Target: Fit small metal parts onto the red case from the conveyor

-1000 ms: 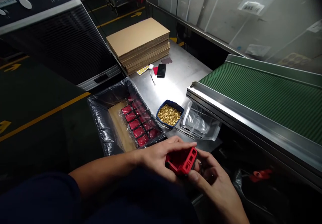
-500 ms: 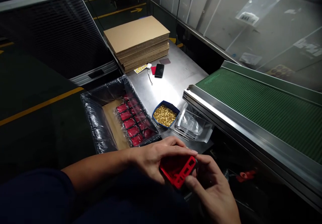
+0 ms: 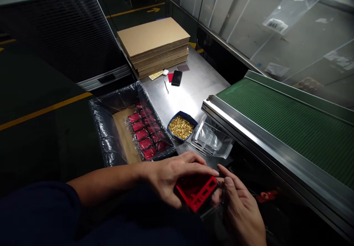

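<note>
My left hand (image 3: 171, 178) lies over a red plastic case (image 3: 196, 191), its fingers curled across the top and holding it. My right hand (image 3: 239, 211) stands at the case's right end, with thumb and forefinger close to a thin dark piece there, too small to make out. Beyond my hands, a plastic-lined box (image 3: 110, 128) holds several rows of similar red items (image 3: 145, 133) on cardboard. A blue tray of brass-coloured granules (image 3: 181, 127) stands close to the box on the steel table (image 3: 200, 84).
A clear plastic tray (image 3: 211, 137) lies near a green conveyor belt (image 3: 287, 124) with a steel edge. Further back on the table are a stack of cardboard sheets (image 3: 153, 45) and a black phone (image 3: 177, 77). A dark machine (image 3: 61, 28) stands at the left.
The red case has tilted flatter, with its hollow side turned more upward. My right fingers have moved slightly apart from it, and the view has shifted a little.
</note>
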The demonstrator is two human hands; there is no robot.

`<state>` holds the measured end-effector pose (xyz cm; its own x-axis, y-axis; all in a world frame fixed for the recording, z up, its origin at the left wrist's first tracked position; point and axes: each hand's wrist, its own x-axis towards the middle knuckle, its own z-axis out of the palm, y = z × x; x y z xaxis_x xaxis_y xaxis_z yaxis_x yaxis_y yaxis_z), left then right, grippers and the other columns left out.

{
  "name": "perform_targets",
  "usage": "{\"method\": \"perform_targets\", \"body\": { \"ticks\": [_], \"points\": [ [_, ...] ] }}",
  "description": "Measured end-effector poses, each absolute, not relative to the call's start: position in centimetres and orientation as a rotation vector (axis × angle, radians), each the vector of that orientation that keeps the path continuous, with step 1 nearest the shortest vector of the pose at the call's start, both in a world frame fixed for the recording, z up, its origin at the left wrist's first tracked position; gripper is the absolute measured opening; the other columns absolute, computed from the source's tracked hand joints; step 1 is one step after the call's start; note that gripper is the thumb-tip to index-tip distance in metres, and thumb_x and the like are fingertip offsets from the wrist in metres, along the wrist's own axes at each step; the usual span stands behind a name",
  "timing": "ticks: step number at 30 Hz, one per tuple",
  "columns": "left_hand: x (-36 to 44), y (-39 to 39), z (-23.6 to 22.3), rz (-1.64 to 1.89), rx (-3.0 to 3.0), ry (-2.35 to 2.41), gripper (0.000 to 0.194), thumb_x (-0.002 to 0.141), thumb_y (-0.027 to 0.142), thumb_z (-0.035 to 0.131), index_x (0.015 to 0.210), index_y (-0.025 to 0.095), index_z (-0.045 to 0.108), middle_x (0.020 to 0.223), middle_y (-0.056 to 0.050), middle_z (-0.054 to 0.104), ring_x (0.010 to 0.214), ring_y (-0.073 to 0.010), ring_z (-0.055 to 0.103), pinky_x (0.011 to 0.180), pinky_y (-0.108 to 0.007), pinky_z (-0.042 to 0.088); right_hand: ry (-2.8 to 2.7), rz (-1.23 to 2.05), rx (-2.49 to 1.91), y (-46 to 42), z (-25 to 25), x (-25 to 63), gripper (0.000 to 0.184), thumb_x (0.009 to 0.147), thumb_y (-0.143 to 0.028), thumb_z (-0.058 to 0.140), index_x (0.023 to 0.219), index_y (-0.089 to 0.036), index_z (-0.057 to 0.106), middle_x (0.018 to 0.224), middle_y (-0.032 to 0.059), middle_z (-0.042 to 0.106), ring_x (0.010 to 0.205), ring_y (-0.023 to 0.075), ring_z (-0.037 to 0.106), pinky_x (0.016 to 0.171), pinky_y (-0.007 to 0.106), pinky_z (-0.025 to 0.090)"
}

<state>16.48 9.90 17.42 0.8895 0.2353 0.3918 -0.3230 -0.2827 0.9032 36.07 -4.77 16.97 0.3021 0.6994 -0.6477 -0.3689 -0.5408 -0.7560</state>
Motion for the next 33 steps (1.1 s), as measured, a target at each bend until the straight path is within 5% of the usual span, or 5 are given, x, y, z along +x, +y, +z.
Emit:
{"method": "perform_targets", "body": {
  "ticks": [10,17,26,30,33],
  "points": [
    [16.5,8.6,15.4,0.562,1.371,-0.020,0.102,0.063,0.036,0.098,0.147,0.025,0.042,0.129,-0.017,0.050,0.113,-0.0384,0.057,0.099,-0.051,0.051,-0.486,1.633,-1.728,-7.6,13.2,36.7,0.072,0.083,-0.061,0.067,0.136,-0.016,0.049,0.120,0.0095,0.062,0.102,0.0170,0.063,0.092,0.026,0.051],
    [16.1,8.8,15.4,0.572,1.496,-0.012,0.105,0.063,0.035,0.099,0.150,0.022,0.042,0.130,-0.019,0.050,0.118,-0.0401,0.052,0.104,-0.054,0.046,-0.394,1.492,-1.657,-8.3,12.9,36.4,0.093,0.069,-0.050,0.084,0.140,-0.018,0.034,0.120,0.0147,0.063,0.090,0.0236,0.068,0.072,0.032,0.059],
    [16.4,8.8,16.3,0.579,1.594,-0.062,0.101,0.068,0.045,0.096,0.150,0.024,0.041,0.125,-0.018,0.052,0.112,-0.0360,0.055,0.100,-0.049,0.050,-0.647,1.130,-1.874,-8.0,16.9,36.3,0.073,0.085,-0.059,0.066,0.143,-0.023,0.041,0.120,0.0102,0.065,0.086,0.0155,0.068,0.071,0.021,0.057],
    [16.5,8.9,17.1,0.581,1.647,-0.098,0.097,0.074,0.049,0.092,0.152,0.023,0.040,0.122,-0.017,0.052,0.111,-0.0339,0.054,0.102,-0.045,0.048,-0.673,1.045,-1.869,-8.3,18.5,36.3,0.063,0.082,-0.055,0.071,0.130,-0.019,0.053,0.123,0.0116,0.063,0.103,0.0201,0.067,0.081,0.021,0.057],
    [16.5,8.8,17.0,0.577,1.628,-0.121,0.096,0.074,0.050,0.092,0.150,0.019,0.043,0.123,-0.018,0.050,0.110,-0.0333,0.054,0.098,-0.041,0.049,-0.826,0.847,-1.916,-8.4,20.1,36.3,0.060,0.075,-0.050,0.077,0.123,-0.017,0.062,0.110,0.0106,0.067,0.087,0.0170,0.068,0.069,0.016,0.056]
  ]
}}
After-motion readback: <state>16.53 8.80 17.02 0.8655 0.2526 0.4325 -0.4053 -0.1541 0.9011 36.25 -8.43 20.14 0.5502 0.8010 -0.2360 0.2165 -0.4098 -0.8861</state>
